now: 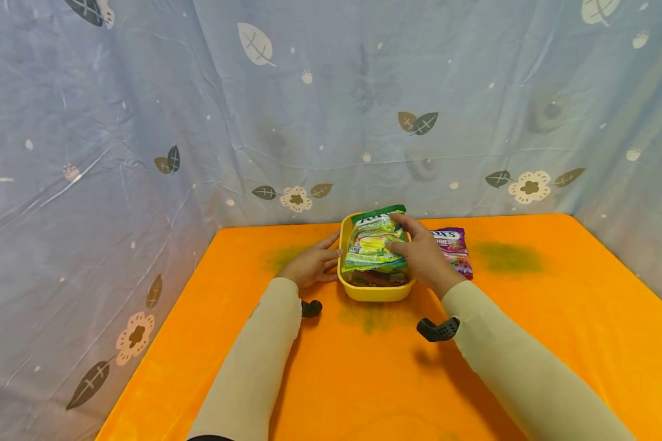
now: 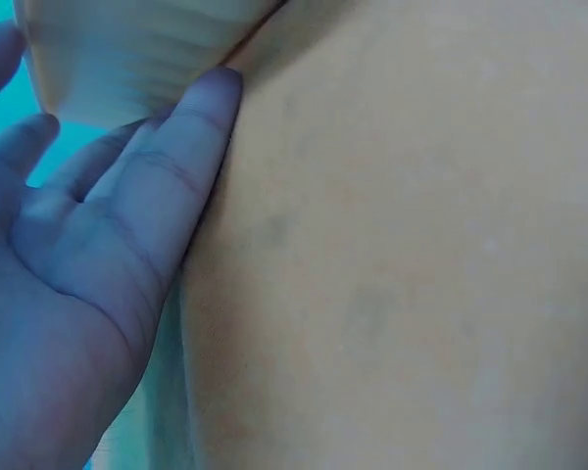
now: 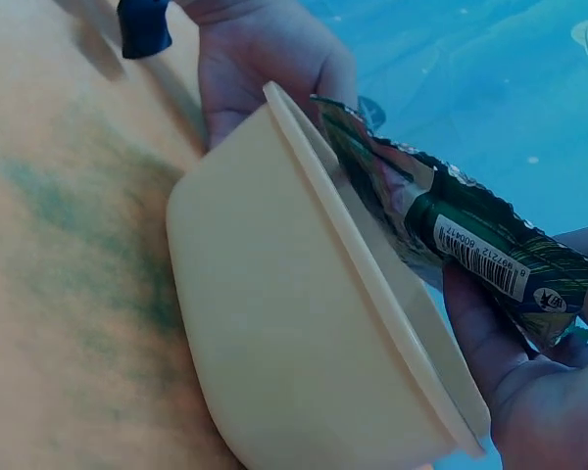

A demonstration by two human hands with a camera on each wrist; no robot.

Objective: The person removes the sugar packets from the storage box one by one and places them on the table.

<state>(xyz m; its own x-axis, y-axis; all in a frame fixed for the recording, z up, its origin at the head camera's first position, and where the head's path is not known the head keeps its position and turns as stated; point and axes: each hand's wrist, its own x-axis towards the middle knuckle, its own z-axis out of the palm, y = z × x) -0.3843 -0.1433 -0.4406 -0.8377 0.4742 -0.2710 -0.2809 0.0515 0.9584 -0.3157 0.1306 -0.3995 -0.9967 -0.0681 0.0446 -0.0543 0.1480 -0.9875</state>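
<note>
My right hand (image 1: 422, 254) pinches a green Fox's candy bag (image 1: 372, 242) by its right edge. The bag slants over a yellow plastic tub (image 1: 377, 294) and overlaps its opening in the head view. In the right wrist view, the candy bag (image 3: 480, 255) shows its barcode side, above the tub's rim (image 3: 372, 284). My left hand (image 1: 311, 263) rests against the tub's left side, thumb at the rim. Mostly straight fingers (image 2: 167, 176) touch the tub's wall (image 2: 127, 59) low down in the left wrist view. Dark reddish wrappers (image 1: 377, 279) show inside the tub, partly hidden by the bag.
A purple Fox's berries bag (image 1: 456, 251) lies on the orange tabletop (image 1: 364, 380) right of the tub, partly behind my right hand. Behind the table hangs a pale blue curtain (image 1: 331, 98) with leaf and flower prints, which also runs along both sides.
</note>
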